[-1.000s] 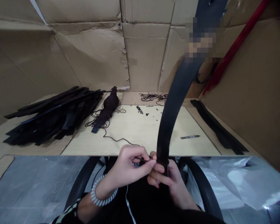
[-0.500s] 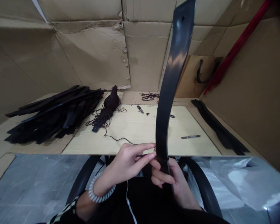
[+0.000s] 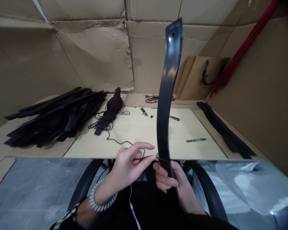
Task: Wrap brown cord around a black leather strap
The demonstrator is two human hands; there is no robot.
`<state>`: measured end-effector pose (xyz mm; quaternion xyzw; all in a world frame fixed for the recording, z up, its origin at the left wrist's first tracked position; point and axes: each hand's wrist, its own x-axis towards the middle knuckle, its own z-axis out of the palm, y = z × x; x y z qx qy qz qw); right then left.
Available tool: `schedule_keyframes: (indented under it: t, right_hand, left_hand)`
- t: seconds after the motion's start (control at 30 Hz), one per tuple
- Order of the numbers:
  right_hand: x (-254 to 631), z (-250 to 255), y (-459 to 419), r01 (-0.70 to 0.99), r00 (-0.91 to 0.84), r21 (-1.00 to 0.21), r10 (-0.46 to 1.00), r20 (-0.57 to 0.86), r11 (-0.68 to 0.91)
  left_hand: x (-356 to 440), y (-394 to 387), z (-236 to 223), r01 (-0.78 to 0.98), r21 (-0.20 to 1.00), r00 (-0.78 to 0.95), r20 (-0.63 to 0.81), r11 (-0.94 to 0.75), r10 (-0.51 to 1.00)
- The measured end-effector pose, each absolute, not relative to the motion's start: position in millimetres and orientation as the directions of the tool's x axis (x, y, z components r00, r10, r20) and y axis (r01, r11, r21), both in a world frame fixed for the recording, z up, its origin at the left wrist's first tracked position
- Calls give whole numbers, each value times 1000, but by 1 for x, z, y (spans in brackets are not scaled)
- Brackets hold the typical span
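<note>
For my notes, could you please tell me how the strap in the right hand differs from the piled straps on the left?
The held strap stands upright and curved in the right hand, while the piled straps lie flat and overlapping on the bench. A thin dark cord crosses the held strap; none shows on the piled straps. Both are long, flat and black.

Patched cardboard walls (image 3: 91, 54) box in my workspace, a red strip (image 3: 244, 48) slanting down the right corner above a leaning wooden board (image 3: 194, 80). Beyond the pale wooden surface (image 3: 180, 140), grey floor (image 3: 38, 179) and crumpled clear plastic sheeting (image 3: 249, 185) flank my black chair arms (image 3: 85, 179).
</note>
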<state>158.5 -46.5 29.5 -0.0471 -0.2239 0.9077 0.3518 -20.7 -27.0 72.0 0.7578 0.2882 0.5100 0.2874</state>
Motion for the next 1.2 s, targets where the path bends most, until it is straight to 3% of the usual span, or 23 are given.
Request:
schedule_keyframes:
  t: [0.13,0.27,0.47,0.73,0.93,1.2]
  right_hand:
    - [159,26,-45,-601,-762,-431,645,56,-673]
    - [160,27,-44,-589,-756,-480,654,42,-650]
    - [157,36,-53,-641,-643,-528,765,-27,-557]
    - [154,37,-63,-655,-577,-540,811,-95,-529]
    - [153,38,-56,-616,-606,-587,792,-72,-525]
    - [143,38,-57,-585,-323,-778,946,-38,-231]
  left_hand:
    - [-21,-28,75,114,801,358,519,-588,776]
    - [-20,-30,79,171,758,372,541,-629,754]
    - [-21,-29,81,248,489,392,739,-836,548]
    - [-23,-25,76,345,175,480,811,-922,334]
    - [-18,-23,73,257,312,426,813,-915,397]
    - [-12,-24,66,305,384,469,736,-872,488]
